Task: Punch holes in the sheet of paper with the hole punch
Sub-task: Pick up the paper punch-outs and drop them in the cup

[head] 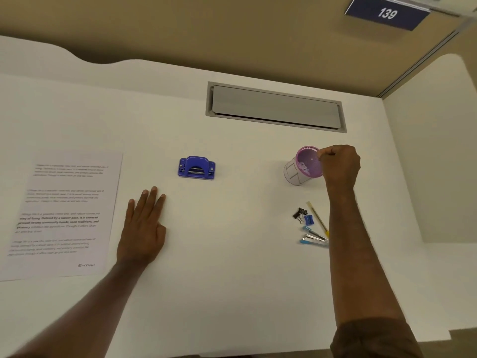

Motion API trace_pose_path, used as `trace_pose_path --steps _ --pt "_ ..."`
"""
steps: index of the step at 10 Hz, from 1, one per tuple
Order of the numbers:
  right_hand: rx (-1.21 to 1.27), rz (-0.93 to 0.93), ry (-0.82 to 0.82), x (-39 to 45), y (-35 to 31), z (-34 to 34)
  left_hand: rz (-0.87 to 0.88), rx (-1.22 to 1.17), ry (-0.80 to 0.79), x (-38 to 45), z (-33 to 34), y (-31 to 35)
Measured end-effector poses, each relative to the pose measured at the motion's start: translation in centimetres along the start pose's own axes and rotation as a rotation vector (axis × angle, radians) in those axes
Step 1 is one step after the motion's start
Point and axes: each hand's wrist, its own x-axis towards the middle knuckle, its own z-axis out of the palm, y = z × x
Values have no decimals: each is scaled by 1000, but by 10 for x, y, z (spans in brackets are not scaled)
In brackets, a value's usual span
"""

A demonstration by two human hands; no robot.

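Note:
A blue hole punch [196, 168] stands on the white desk [232, 254], near the middle. A printed sheet of paper [64, 215] lies flat at the left. My left hand [144, 228] rests palm down on the desk between the sheet and the punch, fingers spread, holding nothing. My right hand [339, 164] is closed at the rim of a pink mesh cup [307, 164] on the right, which is tilted toward me and has small white bits inside. Whether the fingers pinch the rim or hold something small is hidden.
A grey cable flap [276, 107] is set into the desk at the back. Binder clips [299, 214], a blue sharpener [309, 220], a pencil [317, 218] and a stapler [315, 240] lie by my right forearm. A partition wall rises at the right.

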Motion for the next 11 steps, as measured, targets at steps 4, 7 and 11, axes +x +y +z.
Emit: trace_pose_path --steps 4,7,11 --pt "-162 -80 -3 -11 -5 2 -23 15 -46 0 -7 4" --pt "-100 -127 60 -16 -6 -3 -29 20 -71 1 -10 5" --pt "279 -173 149 -58 -27 3 -15 22 -30 1 -4 2"
